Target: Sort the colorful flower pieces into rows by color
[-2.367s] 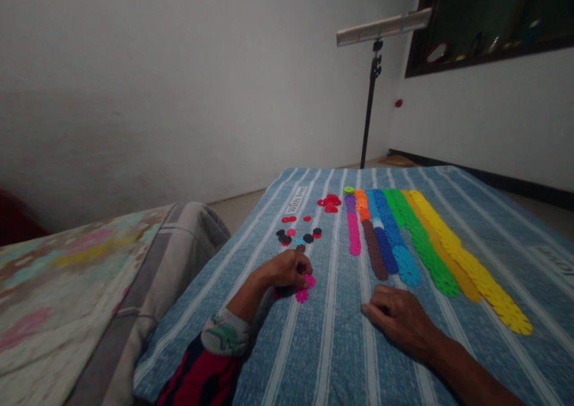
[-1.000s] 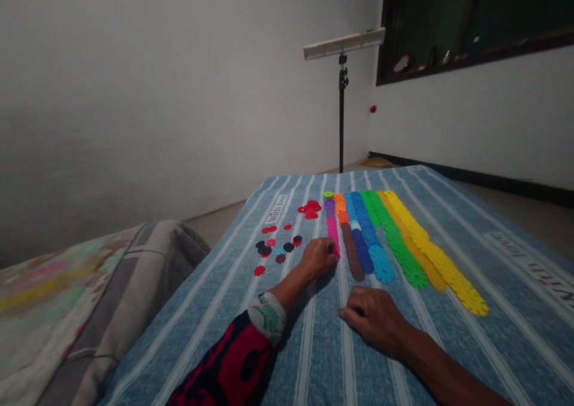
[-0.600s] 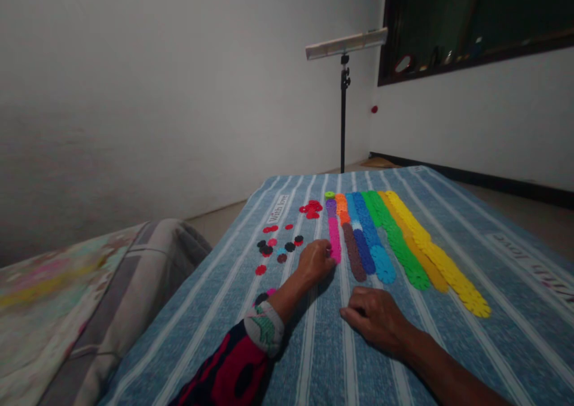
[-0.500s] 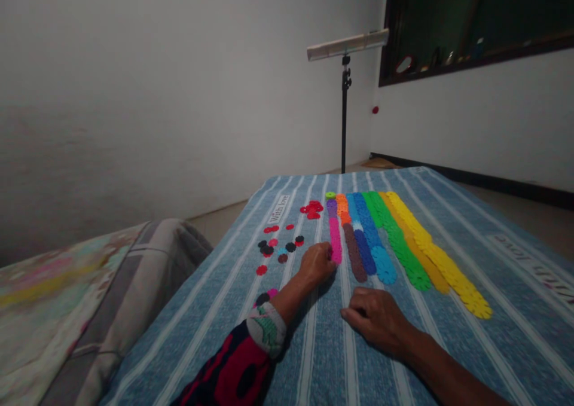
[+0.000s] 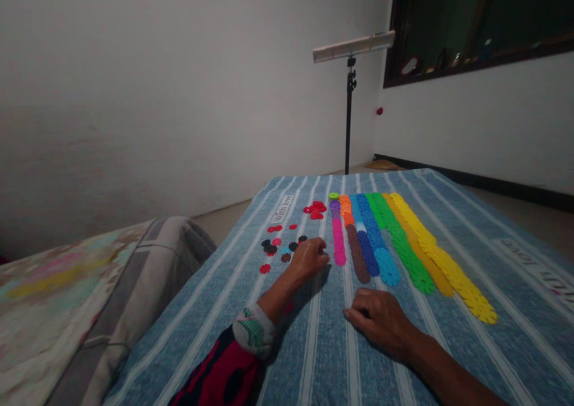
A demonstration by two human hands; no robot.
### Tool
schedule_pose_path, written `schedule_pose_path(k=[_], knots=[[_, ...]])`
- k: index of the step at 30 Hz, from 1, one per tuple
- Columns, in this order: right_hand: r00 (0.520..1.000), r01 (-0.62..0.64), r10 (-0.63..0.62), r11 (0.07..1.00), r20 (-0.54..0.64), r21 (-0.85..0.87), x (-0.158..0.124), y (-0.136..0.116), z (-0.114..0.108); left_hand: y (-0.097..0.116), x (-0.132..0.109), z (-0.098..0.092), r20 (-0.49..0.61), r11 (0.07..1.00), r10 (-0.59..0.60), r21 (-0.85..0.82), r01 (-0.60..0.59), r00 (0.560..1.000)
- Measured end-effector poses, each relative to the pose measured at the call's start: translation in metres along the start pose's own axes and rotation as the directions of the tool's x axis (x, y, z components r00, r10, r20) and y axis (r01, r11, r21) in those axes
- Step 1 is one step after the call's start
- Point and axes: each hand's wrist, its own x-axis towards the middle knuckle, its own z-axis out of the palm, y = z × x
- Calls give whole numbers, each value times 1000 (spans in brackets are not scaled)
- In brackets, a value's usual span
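Note:
My left hand [image 5: 308,258] hovers over the cloth just left of a pink row of notched plastic discs [image 5: 339,244]. Its thumb and fingers are a little apart, and I see nothing between them. My right hand [image 5: 376,316] rests in a loose fist on the cloth, nearer to me than a brown disc row [image 5: 357,253]; no object shows in it. Loose black discs [image 5: 269,247], partly overlapping, lie left of my left hand, among red ones such as a red disc [image 5: 265,268]. Overlapping red discs [image 5: 316,208] form a pile farther back.
Rows of green discs [image 5: 403,247], blue discs [image 5: 370,220] and yellow discs [image 5: 443,262] run along the striped cloth [image 5: 215,346]. A lime disc [image 5: 334,196] sits at the far end. Left stands a draped surface [image 5: 152,274]; behind the table, a black stand [image 5: 348,119].
My left hand has drawn back leftward from the near end of the pink row, and its fingers have parted. My right hand stays in place. The view has shifted slightly.

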Motion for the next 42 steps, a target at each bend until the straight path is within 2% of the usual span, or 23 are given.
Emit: schedule_pose_path(k=[7,12,17,23,27,31,33,36,39,42], knots=[[1000,21,-21,1000,7,-21,-2,0,-1,-53,-40,-57,166,998,16,59,-26,986],[999,26,-26,999,19,-21,-3,4,2,-77,-70,-74,252,998,-51,38,43,966],[1000,11,-10,1000,24,-27,-4,9,4,-78,-81,-69,299,998,-54,-6,58,953],[999,-3,4,1000,32,-28,-5,8,2,-55,-75,-52,263,994,12,105,-41,965],[999,2,-1,1000,35,-23,-4,7,1,-44,-71,-46,271,983,-52,183,1,961],[999,16,-15,1000,32,-17,-3,5,1,-47,-67,-41,252,981,-78,192,29,965],[999,16,-15,1000,29,-18,-3,5,0,-53,-67,-40,250,992,-71,121,41,966],[1000,14,-14,1000,26,-21,-3,4,-1,-63,-68,-42,248,992,-68,-87,92,966],[1000,18,-17,1000,22,-18,-4,6,-1,-72,-74,-47,256,941,-83,-298,160,963],[1000,15,-15,1000,26,-7,-4,7,-1,-77,-82,-51,302,887,-80,-412,206,950]])
